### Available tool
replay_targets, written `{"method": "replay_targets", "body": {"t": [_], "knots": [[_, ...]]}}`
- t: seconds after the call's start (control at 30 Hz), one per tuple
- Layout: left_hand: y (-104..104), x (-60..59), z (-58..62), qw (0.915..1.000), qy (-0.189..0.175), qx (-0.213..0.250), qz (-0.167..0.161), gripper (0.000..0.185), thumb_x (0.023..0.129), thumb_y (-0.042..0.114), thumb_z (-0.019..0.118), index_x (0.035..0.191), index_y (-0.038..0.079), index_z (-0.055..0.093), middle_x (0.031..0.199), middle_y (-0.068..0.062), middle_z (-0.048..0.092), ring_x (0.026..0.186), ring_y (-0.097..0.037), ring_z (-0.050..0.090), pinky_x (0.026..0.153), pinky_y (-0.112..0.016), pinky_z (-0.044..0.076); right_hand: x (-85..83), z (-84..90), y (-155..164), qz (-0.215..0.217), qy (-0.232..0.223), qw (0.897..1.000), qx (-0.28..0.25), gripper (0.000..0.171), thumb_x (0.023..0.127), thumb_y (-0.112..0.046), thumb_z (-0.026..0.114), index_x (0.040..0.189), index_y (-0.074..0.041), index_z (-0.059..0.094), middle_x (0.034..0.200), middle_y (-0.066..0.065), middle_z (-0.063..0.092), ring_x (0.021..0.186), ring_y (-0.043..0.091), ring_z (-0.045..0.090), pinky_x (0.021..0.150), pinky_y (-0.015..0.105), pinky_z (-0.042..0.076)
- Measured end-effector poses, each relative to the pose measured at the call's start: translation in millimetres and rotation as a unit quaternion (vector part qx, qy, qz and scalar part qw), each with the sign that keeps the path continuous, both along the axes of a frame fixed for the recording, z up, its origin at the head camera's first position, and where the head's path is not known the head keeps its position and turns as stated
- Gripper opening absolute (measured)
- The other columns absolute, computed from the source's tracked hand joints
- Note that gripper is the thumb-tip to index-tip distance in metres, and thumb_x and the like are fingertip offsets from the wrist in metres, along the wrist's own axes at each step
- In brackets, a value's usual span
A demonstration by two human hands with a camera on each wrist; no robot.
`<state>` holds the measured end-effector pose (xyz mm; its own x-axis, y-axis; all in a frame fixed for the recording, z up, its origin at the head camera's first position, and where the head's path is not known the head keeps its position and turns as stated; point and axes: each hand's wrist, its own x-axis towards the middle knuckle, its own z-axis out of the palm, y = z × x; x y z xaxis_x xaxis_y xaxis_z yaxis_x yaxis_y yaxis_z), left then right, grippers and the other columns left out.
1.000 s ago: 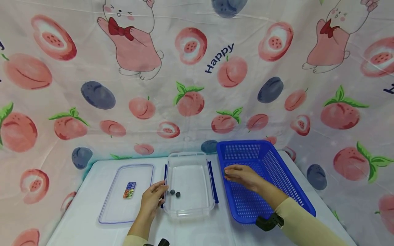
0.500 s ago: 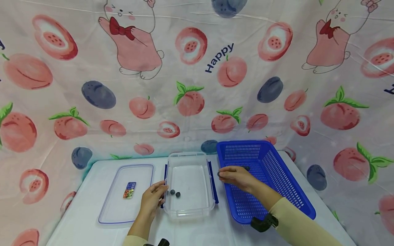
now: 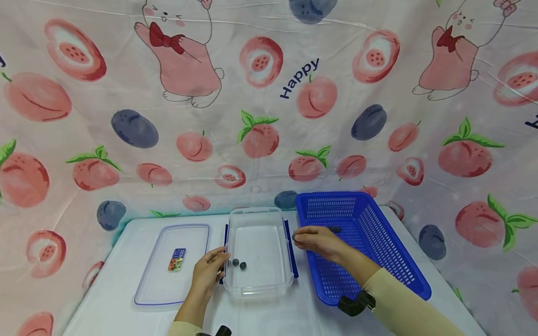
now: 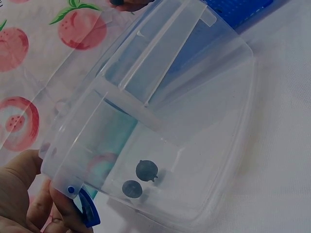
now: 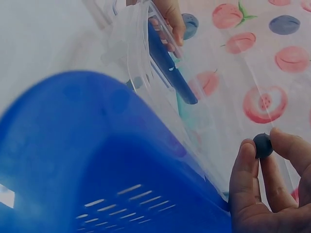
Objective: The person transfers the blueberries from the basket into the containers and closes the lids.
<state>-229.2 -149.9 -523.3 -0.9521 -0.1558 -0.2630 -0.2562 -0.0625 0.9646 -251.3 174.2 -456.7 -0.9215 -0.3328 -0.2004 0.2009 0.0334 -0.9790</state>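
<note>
Shifted left since before, right hand [image 3: 318, 241] now over the clear container's [image 3: 258, 280] right rim at frame centre, pinching a blueberry [image 5: 263, 145] between fingertips. Left hand [image 3: 208, 272] curled, gripping the container's left edge, lower centre.

Bright, even light; blurry wrist views
</note>
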Motion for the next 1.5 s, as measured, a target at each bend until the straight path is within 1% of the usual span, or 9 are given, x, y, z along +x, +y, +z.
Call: {"method": "replay_targets", "body": {"t": [0.17,0.33,0.4,0.63,1.0,1.23,1.5], "knots": [[-1,-0.7,0.3,1.0000,-0.002,0.001,-0.001,0.048,0.089,0.022,0.073,0.129,0.001,0.061,0.088,0.008,0.063,0.078,-0.009,0.054,0.056,-0.018,0.048,-2.4,-1.5,-3,-0.001,-0.003,1.000,0.005,0.047,0.097,-0.010,0.062,0.134,0.015,0.048,0.114,0.012,0.066,0.100,0.014,0.066,0.094,0.030,0.053],[-1,-1.9,0.5,1.0000,-0.001,0.002,-0.002,0.047,0.089,0.022,0.073,0.129,0.000,0.060,0.088,0.008,0.063,0.078,-0.009,0.054,0.056,-0.017,0.048,-4.9,-2.4,-7,-0.003,-0.005,1.000,0.006,0.048,0.096,-0.010,0.062,0.134,0.016,0.048,0.118,0.018,0.064,0.100,0.015,0.067,0.094,0.030,0.053],[-1,-2.4,0.7,1.0000,-0.001,0.001,-0.003,0.046,0.090,0.021,0.072,0.129,0.000,0.060,0.088,0.008,0.063,0.078,-0.009,0.054,0.056,-0.017,0.047,-5.6,-2.4,-9,-0.005,-0.008,1.000,0.003,0.047,0.096,-0.009,0.062,0.133,0.016,0.048,0.116,0.017,0.065,0.098,0.014,0.068,0.092,0.030,0.054],[-2,-3.7,1.0,1.0000,-0.002,-0.003,-0.004,0.046,0.090,0.021,0.072,0.129,0.001,0.060,0.090,0.007,0.063,0.080,-0.010,0.054,0.057,-0.018,0.048,-6.3,-1.8,-17,-0.001,-0.010,1.000,-0.009,0.041,0.096,-0.006,0.062,0.129,0.016,0.052,0.103,0.004,0.069,0.094,0.013,0.069,0.089,0.028,0.055],[-2,-4.8,2.6,1.0000,-0.007,-0.003,-0.002,0.045,0.090,0.021,0.072,0.128,0.001,0.061,0.088,0.007,0.064,0.080,-0.010,0.054,0.056,-0.018,0.048,-9.8,-6.9,-30,0.006,-0.010,1.000,-0.022,0.036,0.096,-0.003,0.060,0.126,0.015,0.054,0.098,0.004,0.069,0.089,0.012,0.069,0.086,0.027,0.056],[-3,-4.1,3.2,0.9999,-0.010,-0.005,-0.005,0.046,0.090,0.022,0.072,0.130,0.001,0.060,0.090,0.007,0.064,0.080,-0.010,0.054,0.057,-0.018,0.048,-10.2,-6.8,-37,0.011,-0.001,1.000,-0.019,0.038,0.096,-0.004,0.060,0.127,0.016,0.053,0.100,0.006,0.070,0.088,0.011,0.069,0.085,0.026,0.056],[-3,-4.3,3.2,0.9999,-0.010,-0.002,-0.005,0.047,0.090,0.023,0.072,0.130,0.001,0.060,0.090,0.008,0.065,0.081,-0.010,0.054,0.057,-0.018,0.048,-11.4,-6.9,-43,-0.003,-0.002,1.000,-0.013,0.037,0.095,-0.004,0.061,0.126,0.016,0.055,0.099,0.007,0.070,0.087,0.011,0.070,0.084,0.026,0.057]]}}
